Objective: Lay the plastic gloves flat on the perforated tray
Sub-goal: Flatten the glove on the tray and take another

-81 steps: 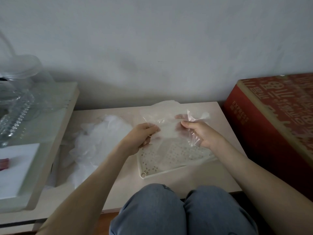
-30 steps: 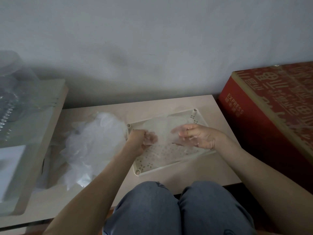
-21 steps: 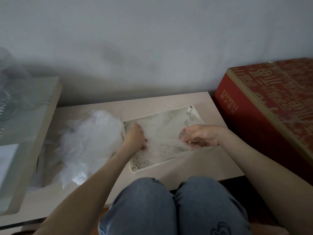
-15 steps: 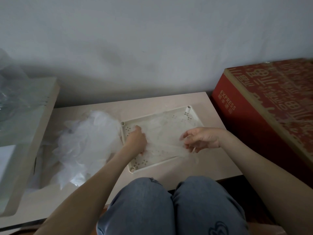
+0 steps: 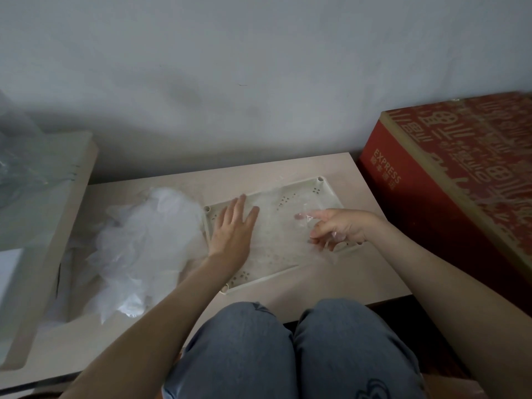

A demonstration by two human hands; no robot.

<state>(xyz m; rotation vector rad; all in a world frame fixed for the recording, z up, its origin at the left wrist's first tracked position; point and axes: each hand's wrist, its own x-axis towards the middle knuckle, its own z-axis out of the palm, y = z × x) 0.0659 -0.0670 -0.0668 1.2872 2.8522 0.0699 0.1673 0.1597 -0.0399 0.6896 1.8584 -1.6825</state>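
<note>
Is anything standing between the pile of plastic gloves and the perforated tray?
Nothing visible does. The pile lies right beside the left rim of the tray. On the tray, the left hand presses flat on a spread glove; the right hand is at its other end.

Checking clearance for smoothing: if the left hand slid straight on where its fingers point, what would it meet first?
Probably the far rim of the tray, right at its fingertips; the left hand lies flat on the plastic glove. Beyond it, bare table.

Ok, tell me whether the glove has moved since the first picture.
Yes: held up above the tray then, the glove now lies down on the tray under the flat left hand.
</note>
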